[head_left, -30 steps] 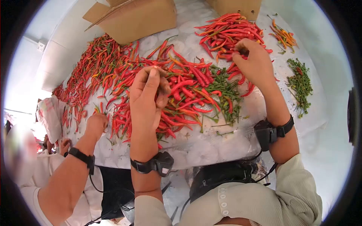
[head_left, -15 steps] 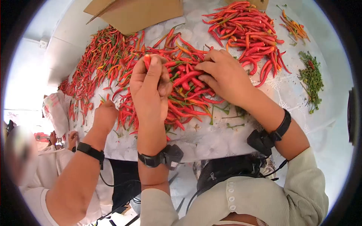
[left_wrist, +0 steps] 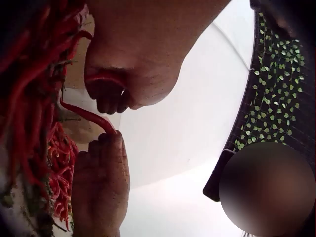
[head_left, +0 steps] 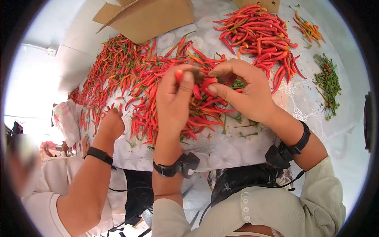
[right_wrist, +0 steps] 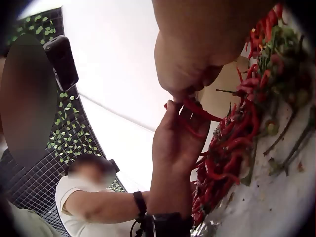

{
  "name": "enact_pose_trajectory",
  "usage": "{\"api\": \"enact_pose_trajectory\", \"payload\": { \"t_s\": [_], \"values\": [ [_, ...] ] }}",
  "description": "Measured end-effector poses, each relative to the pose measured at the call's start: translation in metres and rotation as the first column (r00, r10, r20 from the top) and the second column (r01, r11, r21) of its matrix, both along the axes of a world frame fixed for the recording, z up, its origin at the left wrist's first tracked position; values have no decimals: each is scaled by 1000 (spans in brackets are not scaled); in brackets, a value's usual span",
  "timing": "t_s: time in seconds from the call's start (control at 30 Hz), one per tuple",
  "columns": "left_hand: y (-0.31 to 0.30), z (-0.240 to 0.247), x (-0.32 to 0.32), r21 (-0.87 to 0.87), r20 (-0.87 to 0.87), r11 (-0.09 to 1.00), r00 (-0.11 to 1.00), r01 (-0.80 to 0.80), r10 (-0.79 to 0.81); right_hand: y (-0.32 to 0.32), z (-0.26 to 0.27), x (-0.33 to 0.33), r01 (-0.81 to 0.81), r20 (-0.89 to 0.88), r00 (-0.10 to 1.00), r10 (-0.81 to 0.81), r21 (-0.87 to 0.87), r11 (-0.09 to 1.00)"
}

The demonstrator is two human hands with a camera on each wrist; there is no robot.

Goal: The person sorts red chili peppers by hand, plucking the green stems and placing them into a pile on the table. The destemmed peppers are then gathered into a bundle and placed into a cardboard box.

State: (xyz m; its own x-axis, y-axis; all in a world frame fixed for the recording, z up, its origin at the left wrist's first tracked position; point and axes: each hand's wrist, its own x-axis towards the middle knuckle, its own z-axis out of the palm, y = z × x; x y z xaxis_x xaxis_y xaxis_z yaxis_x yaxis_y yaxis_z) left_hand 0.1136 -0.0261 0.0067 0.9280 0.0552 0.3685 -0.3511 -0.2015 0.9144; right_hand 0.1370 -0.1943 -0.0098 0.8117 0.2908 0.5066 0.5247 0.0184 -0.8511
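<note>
In the head view my left hand (head_left: 173, 102) holds a red chili (head_left: 179, 75), its blunt pale end poking up beside the thumb. Close by, my right hand (head_left: 252, 93) pinches another red chili (head_left: 208, 84) between thumb and fingers, over the heap of red chilies (head_left: 154, 106). The left wrist view has that chili (left_wrist: 94, 117) slanting out from the fingertips of the right hand (left_wrist: 101, 182), below the left hand. From the right wrist, red chilies (right_wrist: 190, 129) lie across the left palm, its fingers partly hidden behind the right hand.
A second pile of red chilies (head_left: 260, 33) lies at the back right, near orange chilies (head_left: 310, 29) and green stems (head_left: 327, 83). A cardboard box (head_left: 154, 19) stands at the back. On the left, another person's hand (head_left: 112, 122) is over the same heap.
My right hand has come from the back right pile to the middle heap, picked up a chili and brought it beside my left hand. The head view has shifted slightly.
</note>
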Motion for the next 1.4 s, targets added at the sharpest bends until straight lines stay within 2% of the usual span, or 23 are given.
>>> {"api": "enact_pose_trajectory", "payload": {
  "t_s": [0.03, 0.07, 0.17, 0.23, 0.33, 0.43, 0.5, 0.53, 0.63, 0.67, 0.73, 0.77, 0.83, 0.93, 1.07, 1.17, 1.2, 1.3, 1.33, 1.4],
  "values": [
    [-3, 2, -2, 78, -1, 996, 999, 41, -41, -1, 0, 0, -1, -15, 1000, 2, 17, 1000],
    [-5, 7, -7, 154, -71, 985, 995, 81, -71, -1, 1, 0, 6, -7, 1000, -6, 22, 1000],
    [-9, -1, -6, 153, -27, 976, 988, 156, -154, -5, 1, 1, 32, 60, 998, -33, 9, 999],
    [-8, 0, -8, -38, -136, 970, 961, 240, -243, -6, 0, 5, 54, 165, 985, -50, -22, 998],
    [-4, 4, -10, -266, -177, 929, 934, 257, -309, -1, 4, -1, 52, -36, 998, -50, 57, 997],
    [1, 6, -10, -435, -201, 887, 944, 153, -261, -1, -10, 7, 118, 85, 991, -105, -152, 981],
    [8, 11, -11, -549, -214, 828, 939, 113, -270, -2, -17, 10, 190, 296, 951, -89, -332, 924],
    [3, 15, -11, -540, -240, 841, 950, 42, -201, -2, -19, 11, 236, 393, 917, -64, -409, 881],
    [10, 14, -7, -604, -176, 786, 939, 134, -295, 1, -18, 6, 235, 377, 926, -12, -553, 800],
    [7, 15, -7, -648, -176, 756, 948, 92, -266, 1, -19, 5, 235, 380, 925, -8, -557, 797],
    [8, 14, -7, -574, -189, 817, 961, 58, -201, 1, -18, 7, 243, 395, 919, 0, -564, 790],
    [9, 14, -7, -537, -191, 843, 967, 39, -167, 1, -18, 8, 231, 367, 930, -15, -551, 802],
    [16, 11, -5, -578, -200, 815, 963, 34, -182, 1, -17, 7, 206, 309, 950, -40, -527, 824],
    [19, 10, -4, -632, -195, 775, 966, 9, -170, 5, -14, 7, 201, 201, 969, -147, -283, 938],
    [14, 13, -5, -652, -206, 754, 975, -73, -83, 4, -7, 5, 82, -89, 992, -85, -37, 996],
    [16, 9, -3, -655, -219, 750, 972, -85, -82, 1, -2, 4, 61, -171, 984, -59, 11, 998],
    [15, 11, -3, -641, -220, 763, 973, -85, -76, 1, -1, 3, 115, -117, 986, -117, -20, 993],
    [13, 11, -2, -619, -283, 770, 958, -152, -38, 3, -2, 4, 113, -101, 988, -114, -11, 994],
    [14, 10, -3, -598, -269, 796, 959, -92, -92, 3, -1, 3, 128, -143, 981, -133, -45, 991],
    [9, 8, -6, -396, -239, 916, 971, -69, -30, 4, 1, 0, 153, -55, 986, -160, -116, 981]
  ]
}}
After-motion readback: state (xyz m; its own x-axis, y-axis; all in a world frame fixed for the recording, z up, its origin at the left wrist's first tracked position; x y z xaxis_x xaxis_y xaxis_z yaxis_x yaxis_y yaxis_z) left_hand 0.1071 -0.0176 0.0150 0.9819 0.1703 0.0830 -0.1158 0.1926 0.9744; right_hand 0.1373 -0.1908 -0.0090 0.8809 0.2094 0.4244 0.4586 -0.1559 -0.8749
